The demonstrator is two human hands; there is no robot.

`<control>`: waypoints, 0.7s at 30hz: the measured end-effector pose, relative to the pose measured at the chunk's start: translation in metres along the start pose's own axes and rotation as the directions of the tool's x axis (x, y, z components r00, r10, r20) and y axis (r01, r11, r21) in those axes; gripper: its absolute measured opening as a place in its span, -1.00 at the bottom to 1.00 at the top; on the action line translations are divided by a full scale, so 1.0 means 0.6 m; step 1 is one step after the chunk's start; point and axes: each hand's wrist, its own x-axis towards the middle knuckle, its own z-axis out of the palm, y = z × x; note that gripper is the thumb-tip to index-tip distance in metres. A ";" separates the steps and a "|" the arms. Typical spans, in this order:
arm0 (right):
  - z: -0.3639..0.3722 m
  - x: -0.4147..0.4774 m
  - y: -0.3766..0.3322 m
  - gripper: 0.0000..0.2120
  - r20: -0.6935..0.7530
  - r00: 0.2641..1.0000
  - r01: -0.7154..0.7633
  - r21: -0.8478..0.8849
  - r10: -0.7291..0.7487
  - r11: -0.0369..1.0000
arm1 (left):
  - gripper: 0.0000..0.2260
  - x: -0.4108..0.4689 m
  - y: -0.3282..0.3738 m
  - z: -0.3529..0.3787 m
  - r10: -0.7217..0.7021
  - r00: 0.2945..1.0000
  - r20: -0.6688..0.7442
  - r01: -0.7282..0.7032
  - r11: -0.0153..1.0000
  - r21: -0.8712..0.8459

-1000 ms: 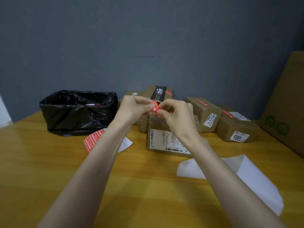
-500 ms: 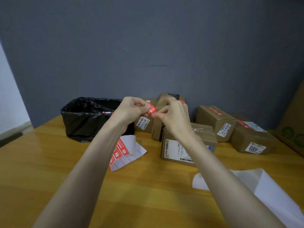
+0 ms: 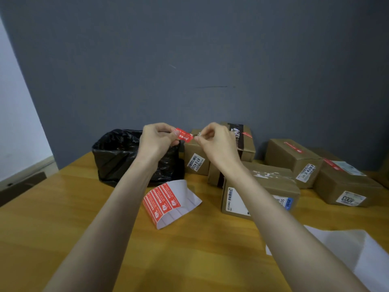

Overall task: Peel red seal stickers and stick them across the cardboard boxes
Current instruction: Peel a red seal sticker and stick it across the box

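My left hand [image 3: 156,140] pinches one end of a red seal sticker [image 3: 184,135], held in the air above the boxes. My right hand [image 3: 214,144] is just right of the sticker's free end, its fingertips pinched on a tiny pale scrap [image 3: 199,134]. Below lie several cardboard boxes: a near one [image 3: 271,178] under my right forearm, a small one [image 3: 196,153] behind the sticker, and a tall one with black tape [image 3: 245,142]. A curled sheet of red stickers [image 3: 166,202] lies on the wooden table [image 3: 63,218].
A bin lined with a black bag [image 3: 117,157] stands at the back left. Two more boxes [image 3: 294,157] [image 3: 347,186] with red seals across them sit at the right. White backing paper [image 3: 353,249] lies at the near right. A grey wall runs close behind.
My hands have drawn apart, so the sticker now shows stretched out from my left fingers. The view has swung left, bringing the sticker sheet and bin towards the centre.
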 end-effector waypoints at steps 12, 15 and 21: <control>0.060 0.045 -0.048 -0.95 0.082 0.997 -0.009 0.209 -0.008 0.978 | -0.92 0.031 0.002 -0.043 -0.059 0.995 0.083 0.060 0.998 -0.010; 0.065 0.054 -0.054 -0.92 0.120 0.993 -0.021 0.174 0.000 0.985 | -0.94 0.043 0.001 -0.051 -0.045 0.996 0.082 0.042 0.998 0.040; 0.096 0.068 -0.058 -0.92 0.145 0.987 -0.102 0.206 0.073 0.973 | -0.93 0.069 -0.015 -0.052 0.081 0.997 -0.003 -0.077 0.954 0.288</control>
